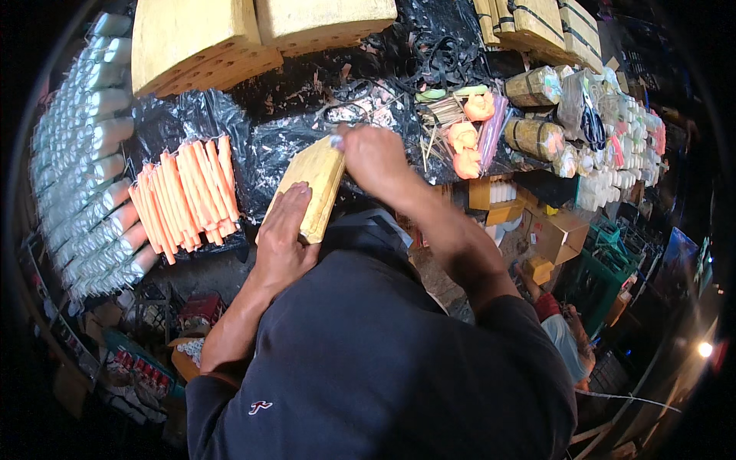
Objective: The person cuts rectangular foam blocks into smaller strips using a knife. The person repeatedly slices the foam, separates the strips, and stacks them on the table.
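A yellow block-shaped mold [313,184] rests tilted at the table's near edge, against my body. My left hand [286,227] grips its lower end, fingers laid over the top face and thumb at the near side. At its far upper corner my right hand [374,158] is curled, slightly blurred, around a small pale object [337,141] that I cannot identify. Left of the mold lies a row of orange taper candles [187,192] with wicks at the far ends. Pinkish wax shavings [376,109] are scattered on the black plastic sheet [276,135] beyond my hands.
Large yellow molds [195,43] with holes stand at the back; strapped ones [537,26] sit back right. Many white candles [95,121] fill the left. Orange molded figures [466,138] and thin sticks [443,112] lie right. Cardboard boxes [555,233] and another person [560,336] are lower right.
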Motion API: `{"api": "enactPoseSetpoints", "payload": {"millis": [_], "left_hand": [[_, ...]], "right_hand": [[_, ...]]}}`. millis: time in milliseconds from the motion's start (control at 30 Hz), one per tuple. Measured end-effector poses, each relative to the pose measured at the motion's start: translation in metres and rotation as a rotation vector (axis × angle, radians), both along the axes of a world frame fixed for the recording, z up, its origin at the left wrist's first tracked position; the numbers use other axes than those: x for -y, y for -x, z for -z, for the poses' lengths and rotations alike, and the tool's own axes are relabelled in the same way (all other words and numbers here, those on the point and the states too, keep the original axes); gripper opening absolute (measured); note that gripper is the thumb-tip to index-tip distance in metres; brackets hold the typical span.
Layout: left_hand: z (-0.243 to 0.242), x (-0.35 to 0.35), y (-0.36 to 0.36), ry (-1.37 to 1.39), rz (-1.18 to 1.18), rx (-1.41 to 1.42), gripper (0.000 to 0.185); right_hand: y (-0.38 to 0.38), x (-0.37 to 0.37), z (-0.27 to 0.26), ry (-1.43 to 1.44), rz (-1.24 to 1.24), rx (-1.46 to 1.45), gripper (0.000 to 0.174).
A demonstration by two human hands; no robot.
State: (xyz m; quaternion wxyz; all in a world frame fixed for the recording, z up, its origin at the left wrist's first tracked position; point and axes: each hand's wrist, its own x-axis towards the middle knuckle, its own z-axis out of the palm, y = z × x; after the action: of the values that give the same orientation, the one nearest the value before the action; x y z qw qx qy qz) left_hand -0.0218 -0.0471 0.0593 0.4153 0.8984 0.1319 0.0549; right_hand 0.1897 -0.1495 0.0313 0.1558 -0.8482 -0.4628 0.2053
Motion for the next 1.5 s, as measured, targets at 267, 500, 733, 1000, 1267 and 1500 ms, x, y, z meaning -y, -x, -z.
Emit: {"api": "enactPoseSetpoints", "payload": {"millis": [267,500,733,1000,1267,1500], "left_hand": [[-0.007,-0.003,-0.008,-0.072,0.105,-0.044,0.077],[-0.018,-0.020,-0.044,-0.057,0.007,-0.175,0.062],[-0.019,-0.038,-0.102,-0.159,0.160,-0.279,0.042],[-0.011,-0.021,-0.084,-0.500,0.037,-0.089,0.049],[0.061,0.000,-0.031,0.308,-0.594,0.209,0.048],[0.062,0.006,-0.037,0.416,-0.647,0.246,0.043]], "right_hand": [[-0.033,0.014,0.032,0.246,0.062,-0.027,0.020],[-0.061,0.091,0.072,-0.234,0.479,-0.486,0.035],[-0.075,0.100,-0.003,-0.484,0.484,-0.811,0.025],[-0.103,0.100,-0.020,-0.372,0.241,-0.781,0.022],[-0.098,0.095,-0.011,-0.325,0.160,-0.761,0.023],[-0.099,0.098,-0.005,-0.341,0.119,-0.751,0.025]]}}
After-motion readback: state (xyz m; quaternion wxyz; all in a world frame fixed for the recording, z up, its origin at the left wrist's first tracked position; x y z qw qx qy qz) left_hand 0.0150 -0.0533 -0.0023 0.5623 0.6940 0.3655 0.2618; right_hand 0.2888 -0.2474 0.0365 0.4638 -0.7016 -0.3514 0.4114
